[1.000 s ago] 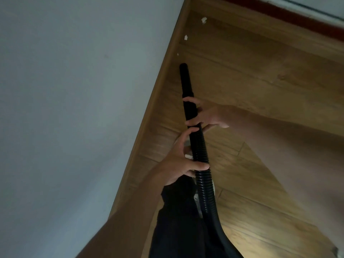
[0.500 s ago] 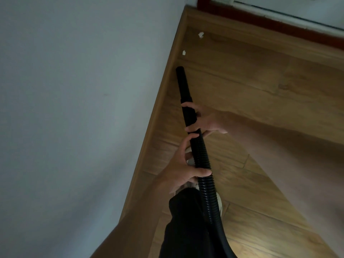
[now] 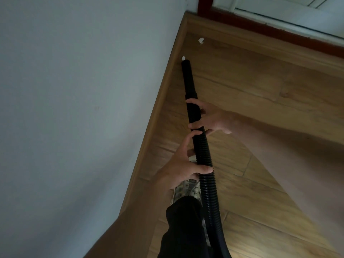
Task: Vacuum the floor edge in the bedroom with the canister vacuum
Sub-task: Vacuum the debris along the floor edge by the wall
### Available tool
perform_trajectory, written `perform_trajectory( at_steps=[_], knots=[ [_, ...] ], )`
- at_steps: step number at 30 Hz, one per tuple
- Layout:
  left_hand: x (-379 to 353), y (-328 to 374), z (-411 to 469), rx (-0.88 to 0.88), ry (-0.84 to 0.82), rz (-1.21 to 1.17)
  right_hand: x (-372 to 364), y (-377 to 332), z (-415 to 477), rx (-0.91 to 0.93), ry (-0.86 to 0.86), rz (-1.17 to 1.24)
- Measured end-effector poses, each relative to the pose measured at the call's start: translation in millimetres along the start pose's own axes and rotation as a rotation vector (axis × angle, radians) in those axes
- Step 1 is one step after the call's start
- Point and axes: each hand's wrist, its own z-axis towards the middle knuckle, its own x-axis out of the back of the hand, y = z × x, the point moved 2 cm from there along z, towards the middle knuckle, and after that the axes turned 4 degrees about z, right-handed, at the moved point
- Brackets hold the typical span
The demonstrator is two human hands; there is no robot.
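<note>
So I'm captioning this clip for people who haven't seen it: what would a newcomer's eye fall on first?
The black vacuum hose running up the middle, gripped by the right hand on its smooth end and the left hand on the ribbed part below. Its tip sits by the wooden skirting, almost touching a small white scrap; a second white scrap lies farther on, near the corner.

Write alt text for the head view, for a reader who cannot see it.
The left hand and right hand grip a black vacuum hose, its nozzle tip beside a white scrap by the skirting board. A second scrap lies nearer the corner.
</note>
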Motion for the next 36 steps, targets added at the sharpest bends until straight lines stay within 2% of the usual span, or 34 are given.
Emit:
perform_trajectory(
  at_steps=[21, 36],
  knots=[
    [9, 24, 21, -0.036, 0.047, -0.074, 13, -20, 23, 0.041, -0.005, 0.059],
    [-4, 53, 44, -0.004, 0.01, 0.02, 57, -27, 17, 0.009, 0.094, 0.094]
  ],
)
